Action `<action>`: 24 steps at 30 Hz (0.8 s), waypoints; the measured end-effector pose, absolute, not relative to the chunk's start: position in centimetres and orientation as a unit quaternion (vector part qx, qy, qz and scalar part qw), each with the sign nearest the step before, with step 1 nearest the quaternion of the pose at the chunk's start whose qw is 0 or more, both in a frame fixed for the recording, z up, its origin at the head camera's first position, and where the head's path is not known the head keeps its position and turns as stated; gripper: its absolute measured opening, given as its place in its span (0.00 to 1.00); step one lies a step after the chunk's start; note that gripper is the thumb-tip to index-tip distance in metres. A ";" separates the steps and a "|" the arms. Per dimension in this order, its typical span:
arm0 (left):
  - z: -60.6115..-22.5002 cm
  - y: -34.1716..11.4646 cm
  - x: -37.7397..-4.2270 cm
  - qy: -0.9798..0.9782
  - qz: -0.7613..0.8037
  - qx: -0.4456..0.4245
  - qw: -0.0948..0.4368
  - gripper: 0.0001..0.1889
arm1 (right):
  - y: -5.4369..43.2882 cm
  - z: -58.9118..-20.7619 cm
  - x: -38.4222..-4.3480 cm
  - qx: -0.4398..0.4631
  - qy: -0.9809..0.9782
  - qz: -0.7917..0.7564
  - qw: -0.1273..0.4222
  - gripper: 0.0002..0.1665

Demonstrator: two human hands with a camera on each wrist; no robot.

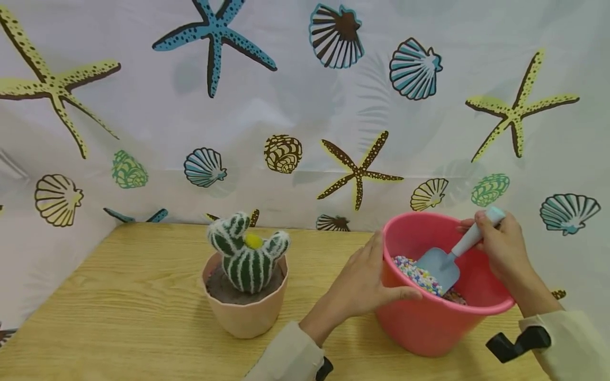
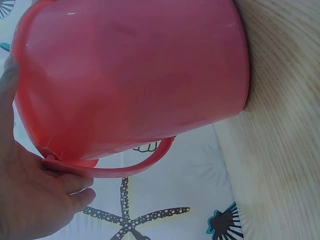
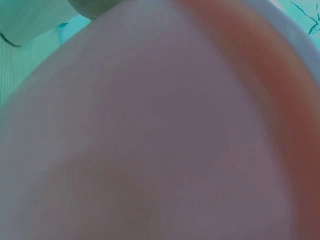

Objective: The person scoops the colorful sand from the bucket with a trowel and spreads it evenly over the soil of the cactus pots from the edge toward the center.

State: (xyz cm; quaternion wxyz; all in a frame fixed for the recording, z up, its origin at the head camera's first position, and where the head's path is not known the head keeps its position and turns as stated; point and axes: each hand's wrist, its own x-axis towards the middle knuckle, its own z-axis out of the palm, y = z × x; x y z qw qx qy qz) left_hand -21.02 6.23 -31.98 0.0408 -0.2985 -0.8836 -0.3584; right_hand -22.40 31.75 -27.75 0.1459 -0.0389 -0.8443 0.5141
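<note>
A pink bucket [image 1: 410, 330] stands on the table at the right, tilted slightly toward the camera. At its left side my left hand [image 1: 359, 278] holds the rim, thumb along the front; in the left wrist view the fingers of that hand [image 2: 40, 200] lie by the bucket's handle [image 2: 120, 171]. My right hand [image 1: 505, 246] grips a light blue scoop shovel [image 1: 440, 266] by its handle, over the bucket's right rim. The shovel's blade lies on small multicoloured beads [image 1: 414, 271] inside. A blurred pink surface, apparently the bucket [image 3: 165, 115], fills most of the right wrist view.
Left of the bucket on the wooden table [image 1: 119, 312] stands a pale pink pot [image 1: 245, 320], holding a knitted cactus [image 1: 248, 267] in brown filling. Behind hangs a white cloth [image 1: 295, 106] printed with starfish and shells.
</note>
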 end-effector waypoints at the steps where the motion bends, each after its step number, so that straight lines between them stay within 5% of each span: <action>1: -32.0 6.3 -21.0 -0.882 -0.360 -0.301 0.040 0.62 | 31.9 -27.7 -22.4 -0.042 -0.839 0.525 0.136 0.23; 9: -31.9 6.6 -21.2 -0.870 -0.394 -0.293 0.039 0.63 | 31.4 -26.9 -22.5 -0.069 -0.778 0.621 0.066 0.16; 24: -32.1 7.0 -21.4 -0.823 -0.491 -0.284 0.030 0.60 | 30.0 -26.7 -22.2 -0.103 -0.730 0.671 0.082 0.14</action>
